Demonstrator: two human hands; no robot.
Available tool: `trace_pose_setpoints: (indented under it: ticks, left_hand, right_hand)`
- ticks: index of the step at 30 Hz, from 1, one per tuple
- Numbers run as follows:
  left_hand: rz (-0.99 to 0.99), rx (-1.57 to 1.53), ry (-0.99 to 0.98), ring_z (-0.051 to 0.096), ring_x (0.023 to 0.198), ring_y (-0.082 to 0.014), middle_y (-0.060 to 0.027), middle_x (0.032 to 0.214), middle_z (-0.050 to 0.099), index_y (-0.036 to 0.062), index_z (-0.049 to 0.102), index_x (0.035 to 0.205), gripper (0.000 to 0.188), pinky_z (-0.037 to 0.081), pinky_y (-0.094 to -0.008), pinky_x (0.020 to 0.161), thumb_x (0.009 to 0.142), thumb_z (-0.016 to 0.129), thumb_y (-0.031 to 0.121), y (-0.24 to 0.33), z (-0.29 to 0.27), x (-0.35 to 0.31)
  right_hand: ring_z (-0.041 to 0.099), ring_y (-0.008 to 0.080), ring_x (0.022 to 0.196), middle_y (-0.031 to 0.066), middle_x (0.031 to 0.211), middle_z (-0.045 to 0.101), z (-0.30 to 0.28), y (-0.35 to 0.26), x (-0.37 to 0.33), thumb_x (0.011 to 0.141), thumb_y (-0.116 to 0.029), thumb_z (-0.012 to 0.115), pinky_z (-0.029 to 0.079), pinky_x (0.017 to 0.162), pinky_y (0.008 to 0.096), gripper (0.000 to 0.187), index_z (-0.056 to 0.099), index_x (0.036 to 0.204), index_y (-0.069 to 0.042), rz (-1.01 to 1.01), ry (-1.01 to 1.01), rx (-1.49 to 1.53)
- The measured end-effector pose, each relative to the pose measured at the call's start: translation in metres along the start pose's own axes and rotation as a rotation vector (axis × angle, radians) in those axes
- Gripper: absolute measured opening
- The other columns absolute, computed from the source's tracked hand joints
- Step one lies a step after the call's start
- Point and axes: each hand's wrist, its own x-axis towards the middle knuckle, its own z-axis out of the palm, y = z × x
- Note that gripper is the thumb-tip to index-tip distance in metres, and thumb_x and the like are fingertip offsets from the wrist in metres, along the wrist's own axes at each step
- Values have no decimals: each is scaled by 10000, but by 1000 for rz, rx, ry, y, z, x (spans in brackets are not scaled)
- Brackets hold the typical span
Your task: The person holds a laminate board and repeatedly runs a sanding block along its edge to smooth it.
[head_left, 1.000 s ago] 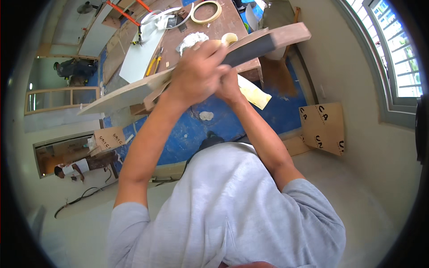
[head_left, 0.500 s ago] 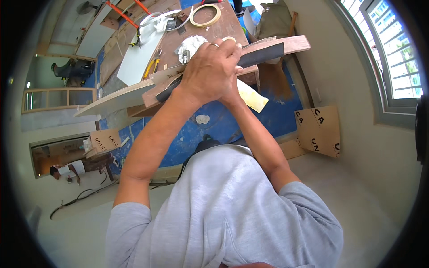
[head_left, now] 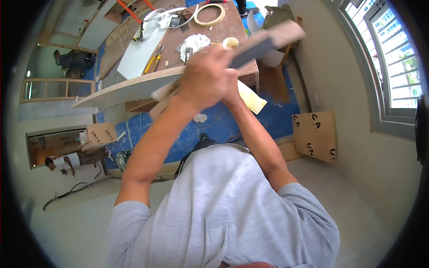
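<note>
My left hand (head_left: 203,80) wraps around a long wooden sanding block (head_left: 286,33), smeared by motion. A dark grey sheet (head_left: 255,52), probably sandpaper, covers its middle. Close below the left hand, my right hand (head_left: 231,86) is closed against the same block, its fingers mostly hidden. The block slants up to the right over the edge of a long panel (head_left: 134,91) with a pale layered rim. Whether block and panel touch, I cannot tell. A yellowish sheet (head_left: 252,99) hangs beside my right wrist.
On the brown table (head_left: 234,30) lie a tape roll (head_left: 211,23), a white crumpled wad (head_left: 196,42) and yellow-handled pliers (head_left: 152,61). Blue sheeting (head_left: 178,134) covers the floor. Cardboard (head_left: 315,134) leans by the right wall. Two people (head_left: 73,68) are at the left.
The block's right end has swung upward and its left end has dropped, with both hands still on it. The small tape roll behind the hand shows more fully.
</note>
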Motion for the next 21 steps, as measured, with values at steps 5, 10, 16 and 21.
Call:
trace_pose_setpoints:
  ticks: [5,10,16,21]
  left_hand:
    - [-282,-17,16,589,829,-274,-130,923,562,-67,680,1246,364,488,-381,711,899,712,38,-88,-49,-77]
    - [-161,15,32,596,882,-378,-180,943,553,-42,676,1201,364,491,-473,779,877,725,116,-13,-9,-22]
    - [-147,72,54,589,849,-346,-174,932,552,-73,668,1191,343,494,-453,759,898,702,102,-49,-27,-55]
    - [-401,117,45,585,822,-332,-163,900,560,-84,670,1110,266,498,-435,750,896,701,70,-68,-43,-83]
  right_hand:
    - [724,153,863,121,948,773,1,-41,7,777,-61,884,570,762,334,331,689,1040,-16,20,-2,-55]
    - [717,186,801,128,861,746,3,-16,-2,821,-46,783,562,688,342,251,703,1059,-39,27,25,44]
    - [740,162,845,123,941,776,1,-40,2,814,-12,817,578,711,327,273,703,1063,-18,-23,19,69]
    - [734,159,829,119,902,766,5,-47,-3,788,-41,868,577,711,340,303,698,1037,-12,-68,8,17]
